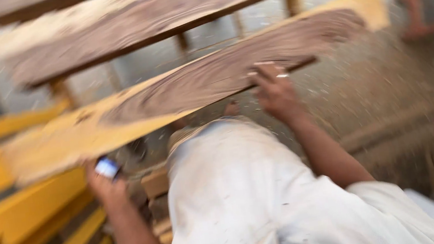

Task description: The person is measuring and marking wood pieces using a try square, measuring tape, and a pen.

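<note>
From my feed the picture is heavily blurred, but I can make out both hands on a long wooden plank (196,86) that runs slanted across the view, its far end high at the right and its near end low at the left. My right hand (274,90) is raised with the arm stretched up and forward, fingers curled over the plank's lower edge near its middle, gripping it. My left hand (105,180) sits lower, arm bent upward, closed under the plank's pale near end; a small blue-and-white thing shows at its fingers, too blurred to tell what. A second plank (143,15) lies above on a wooden frame. Yellow metal rails (24,217) run along the left side. A white garment (249,201) fills the foreground between my arms.
</note>
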